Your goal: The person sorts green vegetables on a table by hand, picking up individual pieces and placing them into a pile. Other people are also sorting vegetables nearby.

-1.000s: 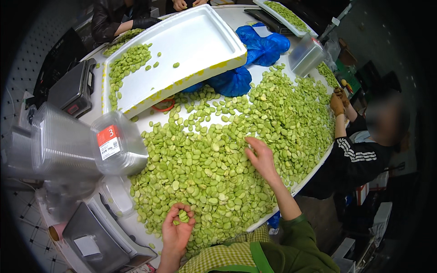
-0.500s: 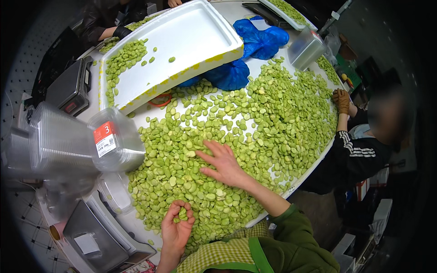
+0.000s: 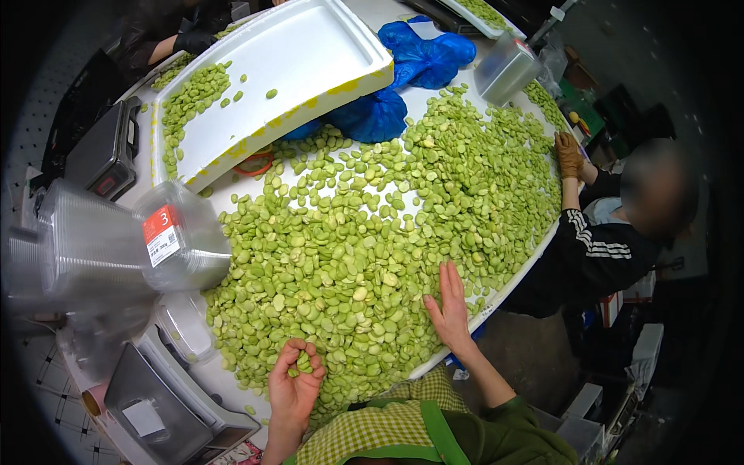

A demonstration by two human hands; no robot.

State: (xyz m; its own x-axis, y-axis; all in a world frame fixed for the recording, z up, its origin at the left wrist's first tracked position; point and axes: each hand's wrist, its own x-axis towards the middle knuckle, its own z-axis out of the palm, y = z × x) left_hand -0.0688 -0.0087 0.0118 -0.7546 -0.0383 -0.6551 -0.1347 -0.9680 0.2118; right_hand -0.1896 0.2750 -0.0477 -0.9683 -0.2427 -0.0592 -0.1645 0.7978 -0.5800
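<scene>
A wide heap of shelled green broad beans point(image 3: 325, 263) covers the white table in front of me. My left hand point(image 3: 294, 380) is at the near edge of the heap, palm up, its fingers curled round a few broad beans. My right hand point(image 3: 451, 310) rests on the right side of the heap with its fingers stretched out and the thumb apart, holding nothing. Beans lie directly beside its fingertips.
Stacked clear plastic tubs point(image 3: 85, 240) stand at left, above a scale point(image 3: 159, 403). A white foam box point(image 3: 287, 46) holding some beans lies at the back beside blue plastic bags point(image 3: 426, 58). A co-worker's gloved hand point(image 3: 570, 155) is at the heap's right edge.
My right hand has moved from the middle of the heap to its right side, toward me. My left hand stays curled round its beans. The whole view has shifted slightly.
</scene>
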